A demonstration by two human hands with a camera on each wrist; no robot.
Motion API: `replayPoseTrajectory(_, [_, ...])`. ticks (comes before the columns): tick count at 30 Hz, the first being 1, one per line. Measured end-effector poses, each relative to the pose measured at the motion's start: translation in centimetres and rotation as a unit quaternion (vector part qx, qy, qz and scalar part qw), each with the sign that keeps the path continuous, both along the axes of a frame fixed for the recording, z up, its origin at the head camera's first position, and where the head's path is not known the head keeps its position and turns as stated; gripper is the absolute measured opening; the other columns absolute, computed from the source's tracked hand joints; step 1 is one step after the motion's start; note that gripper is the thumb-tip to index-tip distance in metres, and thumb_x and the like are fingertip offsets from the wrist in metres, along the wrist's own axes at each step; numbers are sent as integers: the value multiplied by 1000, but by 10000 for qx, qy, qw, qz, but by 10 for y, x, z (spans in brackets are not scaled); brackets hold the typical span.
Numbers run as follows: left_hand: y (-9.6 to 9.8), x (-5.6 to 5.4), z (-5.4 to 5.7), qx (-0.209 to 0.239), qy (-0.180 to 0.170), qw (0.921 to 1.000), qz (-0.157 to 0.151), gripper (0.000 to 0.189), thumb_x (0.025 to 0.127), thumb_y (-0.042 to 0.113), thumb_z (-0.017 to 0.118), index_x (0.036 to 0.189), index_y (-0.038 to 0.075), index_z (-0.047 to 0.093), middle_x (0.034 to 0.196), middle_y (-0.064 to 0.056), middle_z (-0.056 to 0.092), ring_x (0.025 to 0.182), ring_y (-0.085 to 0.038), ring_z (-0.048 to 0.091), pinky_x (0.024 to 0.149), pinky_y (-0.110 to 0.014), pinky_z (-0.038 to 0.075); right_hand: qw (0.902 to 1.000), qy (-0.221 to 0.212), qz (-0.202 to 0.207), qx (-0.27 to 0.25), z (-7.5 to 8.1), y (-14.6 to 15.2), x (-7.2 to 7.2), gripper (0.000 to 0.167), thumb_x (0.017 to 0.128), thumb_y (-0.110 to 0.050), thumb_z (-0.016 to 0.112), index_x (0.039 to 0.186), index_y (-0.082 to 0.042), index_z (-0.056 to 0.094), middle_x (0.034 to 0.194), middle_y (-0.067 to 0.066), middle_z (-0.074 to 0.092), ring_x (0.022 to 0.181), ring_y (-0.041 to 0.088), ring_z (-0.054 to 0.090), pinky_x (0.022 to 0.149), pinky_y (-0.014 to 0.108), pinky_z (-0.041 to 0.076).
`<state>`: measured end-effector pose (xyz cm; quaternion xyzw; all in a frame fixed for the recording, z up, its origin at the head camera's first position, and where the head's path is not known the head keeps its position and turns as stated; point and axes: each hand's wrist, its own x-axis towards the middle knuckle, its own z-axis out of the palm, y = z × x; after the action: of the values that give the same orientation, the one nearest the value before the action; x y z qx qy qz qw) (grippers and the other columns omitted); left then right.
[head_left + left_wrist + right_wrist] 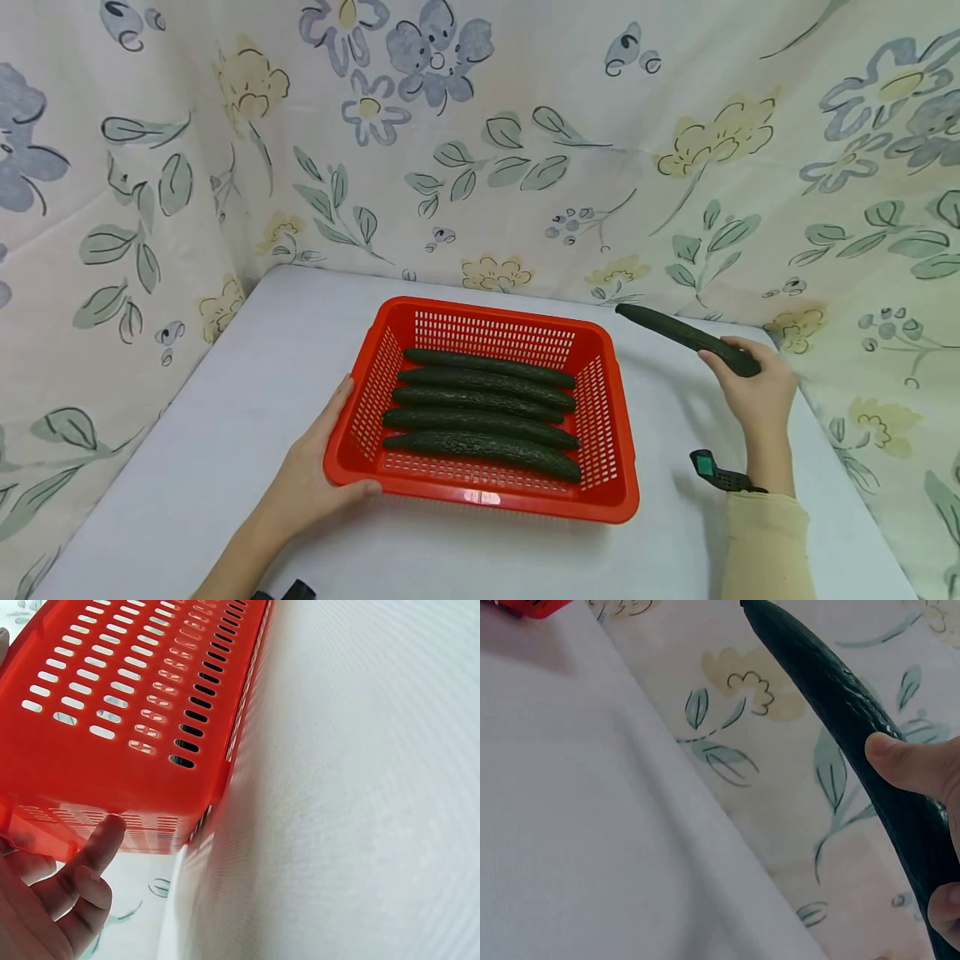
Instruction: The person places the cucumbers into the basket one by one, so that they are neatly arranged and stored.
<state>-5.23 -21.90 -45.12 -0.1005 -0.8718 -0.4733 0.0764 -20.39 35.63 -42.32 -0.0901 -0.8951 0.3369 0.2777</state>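
A red plastic basket [480, 497] with slotted walls stands on the white table. Several dark green cucumbers [480, 421] lie side by side inside it. My left hand [311, 471] grips the basket's near left corner, thumb over the front rim and fingers along the left side. The left wrist view shows its fingers [101, 844] against the slotted outer wall. To the right of the basket, my right hand [757, 387] holds another cucumber [663, 325] by one end, raised above the table. In the right wrist view the thumb [904, 761] presses along this cucumber's side.
The white table [202, 417] reaches back to a floral curtain [525, 142] that hangs behind it and at both sides. A dark band with a small device [723, 475] sits on my right wrist.
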Motion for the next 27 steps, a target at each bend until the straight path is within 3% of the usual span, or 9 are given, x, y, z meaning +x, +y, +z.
replayPoseTrajectory(4, [0,0,0,-26,44,10000,-2,130,71,30,98,172,28,16,171,-11,35,131,-29,59,88,-25,59,9994,317,107,-40,7,-5,1,44,85,-25,92,123,-8,79,123,16,74,100,-10,51,83,11,39])
replayPoseTrajectory(8, [0,0,0,-29,53,10000,-2,130,71,30,98,172,28,16,172,-10,34,132,-29,59,88,-25,59,9985,495,214,25,15,-14,3,42,85,-20,92,121,-5,78,121,16,74,96,-16,47,82,10,38])
replayPoseTrajectory(11, [0,0,0,-29,47,10000,0,130,71,30,98,172,28,16,172,-10,34,132,-29,59,89,-25,58,9981,535,281,81,20,-21,5,42,84,-18,92,121,-3,77,121,16,73,98,-6,52,82,11,37])
replayPoseTrajectory(17, [0,0,0,-4,24,10000,-11,129,72,31,97,172,29,16,172,-10,33,133,-31,59,88,-25,59,9961,649,505,328,27,-35,4,43,84,-14,92,121,-1,77,121,21,72,113,34,61,88,14,36])
replayPoseTrajectory(22, [1,0,0,-21,66,10000,-5,129,72,31,97,172,28,17,172,-11,34,134,-32,58,88,-26,59,9951,595,670,406,31,-49,8,42,86,-17,91,122,-1,76,118,23,72,114,38,61,87,11,35])
replayPoseTrajectory(27, [-1,1,-1,-194,108,9997,33,133,69,32,99,172,29,15,173,-9,32,135,-29,56,92,-25,56,9921,736,916,433,35,-62,8,41,85,-14,91,120,0,76,115,23,73,110,37,61,88,17,36])
